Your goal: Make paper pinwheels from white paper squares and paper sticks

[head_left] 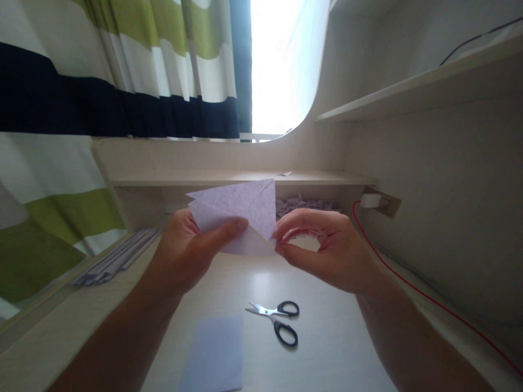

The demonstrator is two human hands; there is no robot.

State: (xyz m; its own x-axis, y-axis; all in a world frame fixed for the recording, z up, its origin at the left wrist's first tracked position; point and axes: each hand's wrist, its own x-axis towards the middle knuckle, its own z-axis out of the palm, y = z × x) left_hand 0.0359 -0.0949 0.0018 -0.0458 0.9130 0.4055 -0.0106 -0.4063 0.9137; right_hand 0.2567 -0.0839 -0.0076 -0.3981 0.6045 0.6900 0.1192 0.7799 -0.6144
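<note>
Left hand (186, 250): grip clamped on the folded pale lilac patterned paper sheet (241, 215), thumb pressed across its lower front face.
Right hand (322, 245): thumb and forefinger pinched together on the paper's right corner.
Paper: held in the air between both grips, above the pale wooden worktop (339, 337), with its pointed flap up.
Below the grips: black-handled steel scissors (280, 319), lying with blades apart; a flat pale blue paper sheet (216, 354) just left of them.
Right of the grips: red cable (408, 283) running to a white plug (370, 200).
Behind the grips: pile of pale paper pieces (304, 206) under a shelf.
</note>
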